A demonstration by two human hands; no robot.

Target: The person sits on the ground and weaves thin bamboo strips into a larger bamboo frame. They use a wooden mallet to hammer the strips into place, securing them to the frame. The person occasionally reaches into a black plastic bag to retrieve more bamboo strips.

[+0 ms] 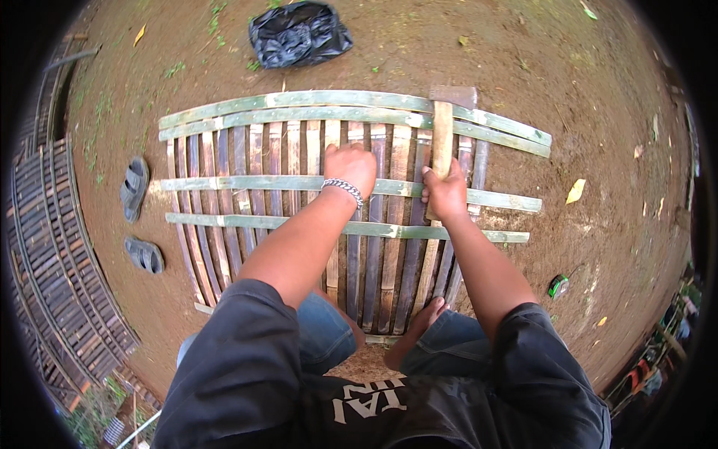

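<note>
- head view looks down on one bamboo panel (299,224) lying flat on bare dirt ground (598,112), right in front of the crouching person.
- the panel has many upright dark slats and four pale green cross strips (493,198): two close together along the far edge, two more across the middle.
- left hand (350,166) is closed into a fist, knuckles pressed onto the slats just above the third cross strip; one metal bracelet (342,188) sits on its wrist.
- right hand (444,191) is wrapped tight around the wooden handle of one hatchet (444,127), whose flat dark head rests at the panel's far edge.
- two grey sandals (136,187) lie apart on the dirt to the left.
- one black plastic bag (298,31) lies beyond the panel.
- one small green tape measure (558,285) lies on the right.
- one stack of finished dark panels (52,247) fills the left rim.
</note>
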